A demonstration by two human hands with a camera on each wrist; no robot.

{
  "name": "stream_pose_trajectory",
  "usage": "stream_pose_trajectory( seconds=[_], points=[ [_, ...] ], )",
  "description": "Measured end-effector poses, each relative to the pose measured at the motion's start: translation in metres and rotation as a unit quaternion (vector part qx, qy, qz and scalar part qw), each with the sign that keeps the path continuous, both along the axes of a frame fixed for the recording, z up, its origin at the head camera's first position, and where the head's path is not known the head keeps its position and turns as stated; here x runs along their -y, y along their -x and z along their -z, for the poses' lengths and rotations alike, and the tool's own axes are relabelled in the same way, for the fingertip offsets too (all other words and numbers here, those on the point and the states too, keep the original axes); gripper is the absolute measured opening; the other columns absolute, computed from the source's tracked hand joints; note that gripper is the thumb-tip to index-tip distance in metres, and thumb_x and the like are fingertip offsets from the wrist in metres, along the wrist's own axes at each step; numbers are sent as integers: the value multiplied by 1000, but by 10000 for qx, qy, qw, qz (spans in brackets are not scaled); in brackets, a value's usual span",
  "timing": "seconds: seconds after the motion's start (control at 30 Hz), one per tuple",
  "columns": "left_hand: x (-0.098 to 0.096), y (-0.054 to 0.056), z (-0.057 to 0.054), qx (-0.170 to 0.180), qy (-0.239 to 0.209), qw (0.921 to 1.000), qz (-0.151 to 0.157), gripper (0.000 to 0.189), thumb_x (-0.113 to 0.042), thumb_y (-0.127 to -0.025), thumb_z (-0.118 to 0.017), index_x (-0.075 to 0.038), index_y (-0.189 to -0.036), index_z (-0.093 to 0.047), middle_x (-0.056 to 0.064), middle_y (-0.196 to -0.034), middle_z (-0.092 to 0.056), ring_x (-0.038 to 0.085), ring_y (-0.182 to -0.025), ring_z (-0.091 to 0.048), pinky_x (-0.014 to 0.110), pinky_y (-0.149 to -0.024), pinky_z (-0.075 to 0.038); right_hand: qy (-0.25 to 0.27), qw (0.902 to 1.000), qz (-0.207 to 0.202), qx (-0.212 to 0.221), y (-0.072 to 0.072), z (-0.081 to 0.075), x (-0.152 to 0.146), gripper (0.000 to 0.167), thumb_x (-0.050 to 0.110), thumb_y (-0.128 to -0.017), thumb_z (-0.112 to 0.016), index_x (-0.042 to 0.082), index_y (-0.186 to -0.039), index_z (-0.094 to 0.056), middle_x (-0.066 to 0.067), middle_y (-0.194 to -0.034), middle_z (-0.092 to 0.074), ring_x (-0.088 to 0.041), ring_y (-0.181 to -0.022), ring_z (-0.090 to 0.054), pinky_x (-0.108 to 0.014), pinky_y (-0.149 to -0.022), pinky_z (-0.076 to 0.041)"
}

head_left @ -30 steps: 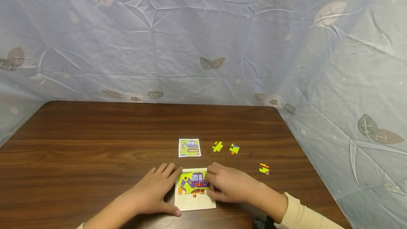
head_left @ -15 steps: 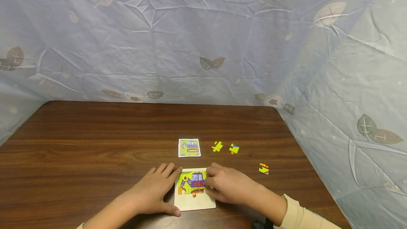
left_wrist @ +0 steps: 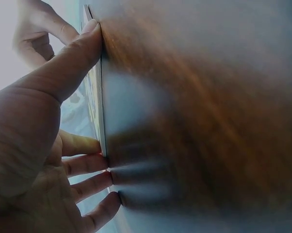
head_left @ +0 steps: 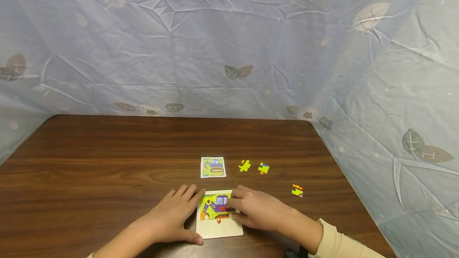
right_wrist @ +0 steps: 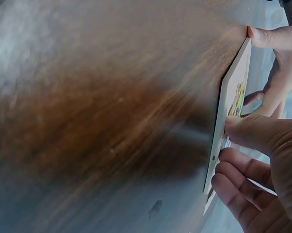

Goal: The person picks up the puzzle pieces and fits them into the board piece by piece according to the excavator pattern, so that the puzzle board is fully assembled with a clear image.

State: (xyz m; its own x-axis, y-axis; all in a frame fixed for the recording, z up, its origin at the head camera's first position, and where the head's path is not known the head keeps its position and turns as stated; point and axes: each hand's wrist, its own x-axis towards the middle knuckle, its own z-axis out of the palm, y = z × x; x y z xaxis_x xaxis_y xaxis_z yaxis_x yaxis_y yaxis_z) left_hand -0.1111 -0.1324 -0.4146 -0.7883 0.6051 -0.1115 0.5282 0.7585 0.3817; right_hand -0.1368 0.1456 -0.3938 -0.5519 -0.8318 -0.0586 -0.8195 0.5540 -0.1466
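A shallow pale wooden puzzle tray [head_left: 219, 232] lies near the table's front edge. Its upper part carries joined puzzle pieces [head_left: 215, 207] showing a purple excavator on green; bare wood shows below. My left hand [head_left: 172, 212] lies along the tray's left side, fingers extended, the index fingertip at the upper left corner and the thumb [left_wrist: 73, 60] at the lower left corner. My right hand [head_left: 256, 209] bends over the tray's right side, thumb and index at a puzzle piece [head_left: 231, 209] at the picture's right end, mostly hidden beneath them. Its other fingers [right_wrist: 238, 189] curl beside the tray's edge.
A small printed card [head_left: 213, 167] with the excavator picture lies behind the tray. Loose puzzle pieces lie to its right: a green one [head_left: 245, 165], a green and blue one [head_left: 263, 168], and a red and green one [head_left: 297, 190]. A patterned curtain [head_left: 201, 51] hangs behind the brown table [head_left: 107, 162].
My right fingers have shifted slightly left over the right end of the picture, covering a little more of it. The left hand, tray and loose pieces stay where they were.
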Motion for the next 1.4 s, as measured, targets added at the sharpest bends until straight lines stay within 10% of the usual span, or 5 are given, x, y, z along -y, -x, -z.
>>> stream_pose_trajectory(
  seconds=[0.83,1.03,1.4],
  points=[
    [0,0,1,98,-12,10000,1,123,-78,-70,-79,0,-157,-41,19,-154,-48,40,-142,-45,74,-111,-40,235,9944,116,1025,5,-2,-12,28,26,-104,-66,22,-131,-73,9,-117,-65,1,-104,-54,-16,-89,-53],
    [0,0,1,92,-4,10000,15,124,-79,-70,-78,0,-158,-40,19,-155,-47,40,-142,-45,73,-112,-39,827,9885,257,1238,26,-3,-36,24,23,-106,-64,18,-126,-74,7,-118,-69,-3,-108,-62,-24,-95,-57],
    [0,-1,-1,146,-24,9999,-1,124,-78,-70,-78,0,-158,-40,19,-156,-47,41,-142,-45,74,-112,-39,580,9922,1084,215,81,1,-94,38,-4,-98,-65,7,-134,-67,-13,-140,-66,-35,-131,-61,-51,-106,-54]
  ],
)
